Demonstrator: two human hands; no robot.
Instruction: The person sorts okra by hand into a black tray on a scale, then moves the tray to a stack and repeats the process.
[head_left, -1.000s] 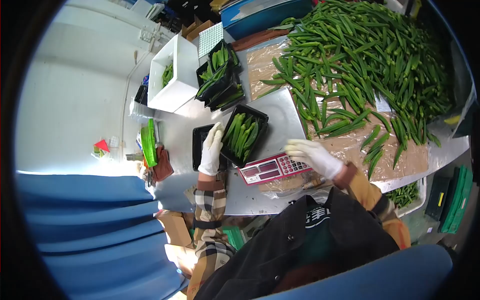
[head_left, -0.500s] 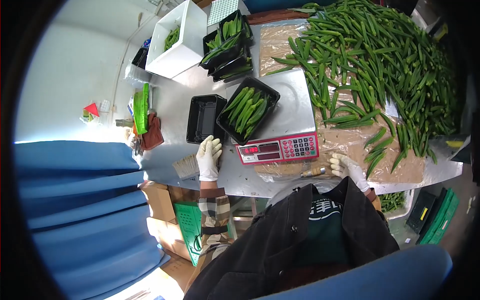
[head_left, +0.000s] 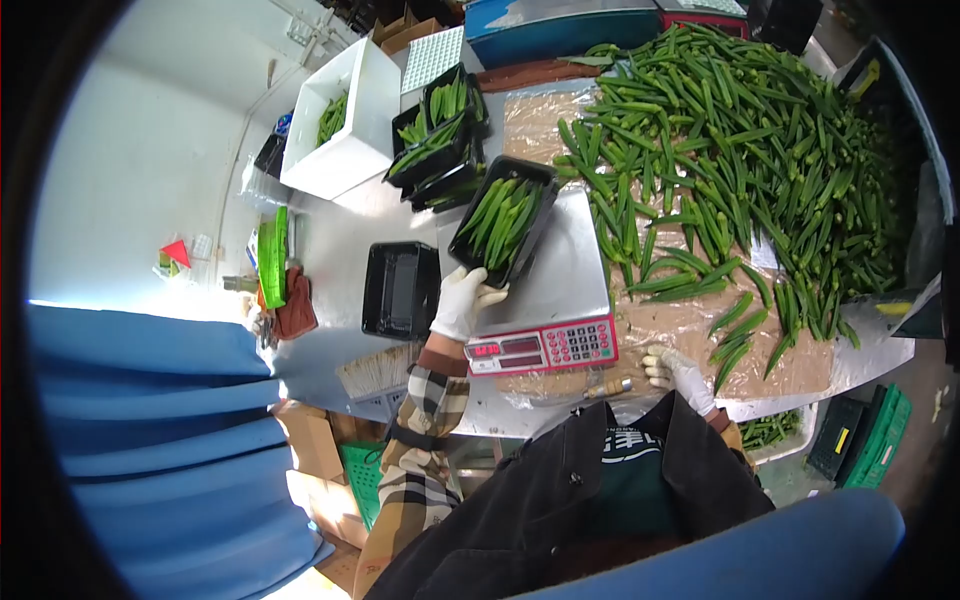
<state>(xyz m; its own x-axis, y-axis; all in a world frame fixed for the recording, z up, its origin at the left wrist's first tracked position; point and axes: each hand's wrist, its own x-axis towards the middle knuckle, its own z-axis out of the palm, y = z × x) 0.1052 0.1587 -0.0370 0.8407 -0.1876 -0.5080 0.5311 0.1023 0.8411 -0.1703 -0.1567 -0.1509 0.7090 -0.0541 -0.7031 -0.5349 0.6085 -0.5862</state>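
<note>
My left hand [head_left: 460, 302], in a white glove, grips the near edge of a black plastic tray [head_left: 541, 200] over the scale's left part. Green okra pods [head_left: 500, 220] lie lengthwise in the tray. Beneath it is a digital scale [head_left: 572, 255] with a steel plate and a red panel; its lit digits are blurred. An unfilled black tray [head_left: 400, 290] sits left of the scale. My right hand [head_left: 675, 375], also gloved, rests on the plastic-wrapped table covering with fingers loosely bent and apart, holding nothing visible. A wooden-handled tool [head_left: 608, 388] lies just left of it.
A large okra heap [head_left: 740, 150] covers the right side. Stacked okra trays [head_left: 440, 135] and a white foam box [head_left: 375, 110] stand at the back left. A brush [head_left: 375, 373] lies near the front edge, with a brown cloth [head_left: 296, 305] at left.
My left hand has moved from beside the unfilled tray to the okra tray and taken its near edge. That tray has shifted farther back over the scale. My right hand stays near the table's front.
</note>
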